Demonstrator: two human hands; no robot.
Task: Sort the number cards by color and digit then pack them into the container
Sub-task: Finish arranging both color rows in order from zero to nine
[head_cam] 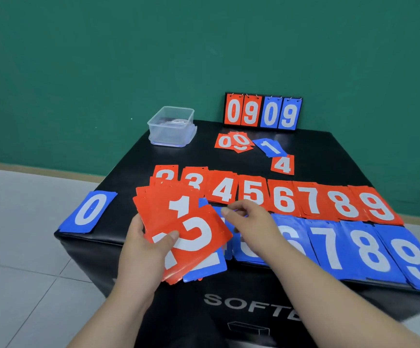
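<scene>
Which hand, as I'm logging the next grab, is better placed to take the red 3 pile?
Right. The left hand grips the red stack; the right hand looks free and hovers just in front of the red 3 pile.

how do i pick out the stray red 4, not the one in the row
Find the scoreboard standing at the far edge of the black box. Among the loose cards in front of it, the stray red 4 lies farthest right, at the near end of the tilted blue 1. Unlike the row's 4, it sits alone behind the red row.
</scene>
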